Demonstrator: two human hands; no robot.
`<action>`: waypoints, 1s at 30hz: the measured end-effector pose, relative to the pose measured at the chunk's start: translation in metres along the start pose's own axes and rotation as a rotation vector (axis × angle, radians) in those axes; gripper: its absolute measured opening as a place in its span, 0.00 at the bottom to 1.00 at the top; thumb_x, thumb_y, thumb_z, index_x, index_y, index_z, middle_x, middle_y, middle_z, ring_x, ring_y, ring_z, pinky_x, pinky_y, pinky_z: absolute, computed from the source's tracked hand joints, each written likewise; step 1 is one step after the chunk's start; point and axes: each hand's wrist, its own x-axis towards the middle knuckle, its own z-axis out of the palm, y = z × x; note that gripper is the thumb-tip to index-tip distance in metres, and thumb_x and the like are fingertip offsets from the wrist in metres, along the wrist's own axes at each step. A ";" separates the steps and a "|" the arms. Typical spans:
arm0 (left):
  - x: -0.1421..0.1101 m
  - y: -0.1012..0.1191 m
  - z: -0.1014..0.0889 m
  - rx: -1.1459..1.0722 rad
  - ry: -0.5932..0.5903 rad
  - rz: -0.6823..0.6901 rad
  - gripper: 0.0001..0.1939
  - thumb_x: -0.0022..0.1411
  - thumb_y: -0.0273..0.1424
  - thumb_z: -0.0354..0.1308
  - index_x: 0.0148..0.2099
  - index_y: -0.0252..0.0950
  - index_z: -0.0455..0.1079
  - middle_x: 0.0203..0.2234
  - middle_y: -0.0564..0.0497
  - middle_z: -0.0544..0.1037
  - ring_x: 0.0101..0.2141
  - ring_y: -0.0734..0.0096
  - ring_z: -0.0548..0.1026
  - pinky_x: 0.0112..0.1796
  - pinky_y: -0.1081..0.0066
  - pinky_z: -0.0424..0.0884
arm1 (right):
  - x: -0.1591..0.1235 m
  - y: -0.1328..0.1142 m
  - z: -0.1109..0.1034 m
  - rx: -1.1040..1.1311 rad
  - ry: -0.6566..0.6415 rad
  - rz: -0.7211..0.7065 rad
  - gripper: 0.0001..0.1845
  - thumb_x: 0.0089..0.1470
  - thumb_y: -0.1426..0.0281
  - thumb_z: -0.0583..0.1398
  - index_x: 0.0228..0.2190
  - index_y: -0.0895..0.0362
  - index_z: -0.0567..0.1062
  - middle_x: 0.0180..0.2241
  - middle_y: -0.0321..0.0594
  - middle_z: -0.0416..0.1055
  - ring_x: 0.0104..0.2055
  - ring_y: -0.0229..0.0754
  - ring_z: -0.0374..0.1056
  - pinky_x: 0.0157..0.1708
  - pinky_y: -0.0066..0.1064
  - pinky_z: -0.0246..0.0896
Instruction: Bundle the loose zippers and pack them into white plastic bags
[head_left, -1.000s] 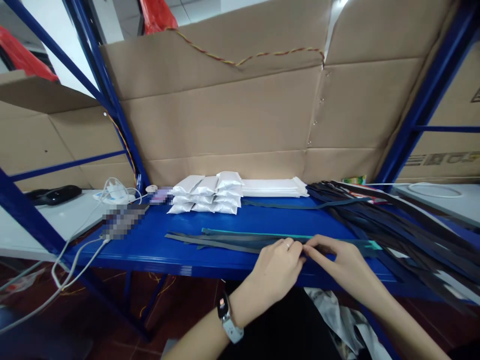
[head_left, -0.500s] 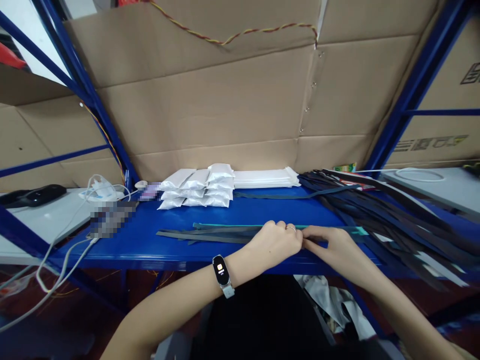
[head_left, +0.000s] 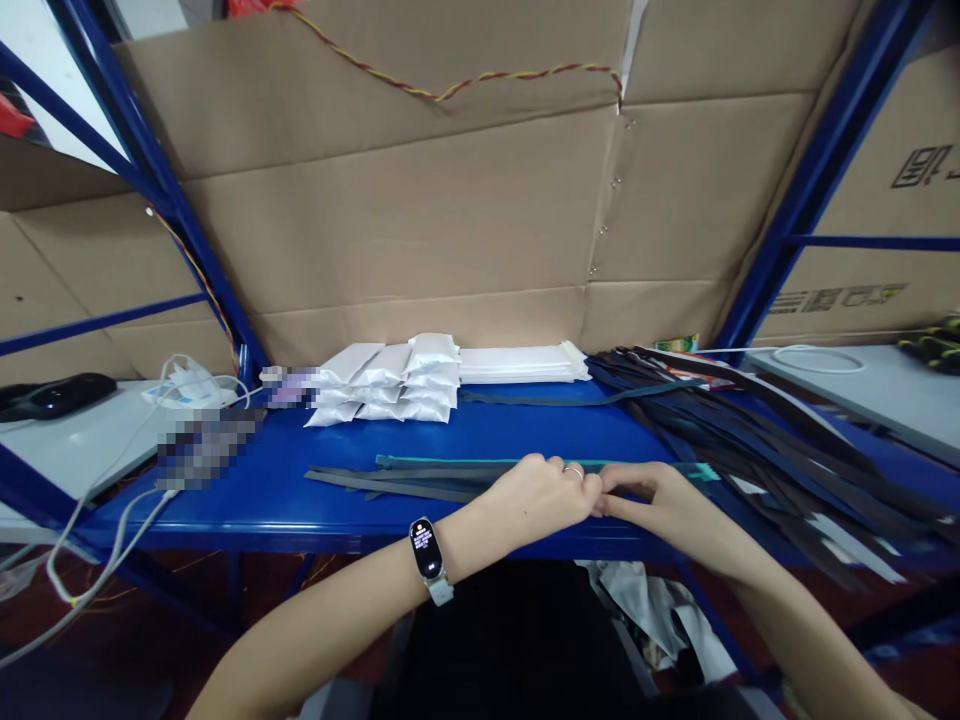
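Note:
My left hand (head_left: 541, 492), with a ring and a watch (head_left: 427, 550) on its wrist, is closed over the right part of several long, narrow grey fabric strips (head_left: 420, 483), which look like zipper tapes. Their left ends fan out flat along the front of the blue shelf. My right hand (head_left: 660, 495) pinches thumb and finger together against the left hand's fingertips; what lies in that pinch is hidden. Just behind both hands runs a teal strip (head_left: 442, 462), lying flat.
White packets (head_left: 390, 385) are stacked at the back, beside long flat white packages (head_left: 521, 363). A large heap of dark strips (head_left: 757, 440) covers the right side. White cables (head_left: 127, 530) hang at the left. Cardboard (head_left: 405, 210) walls the back, between blue posts (head_left: 817, 170).
The camera view has shifted slightly, so everything sits a little further left and lower. Both hands stay together over the strips, the right fingers now closer against the left.

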 end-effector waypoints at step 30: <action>-0.011 0.014 -0.015 0.103 0.071 0.061 0.07 0.65 0.23 0.44 0.36 0.33 0.62 0.27 0.48 0.73 0.28 0.67 0.73 0.27 0.68 0.61 | -0.017 -0.002 -0.001 0.036 -0.094 0.014 0.08 0.56 0.67 0.54 0.31 0.58 0.70 0.24 0.38 0.71 0.25 0.38 0.65 0.29 0.30 0.61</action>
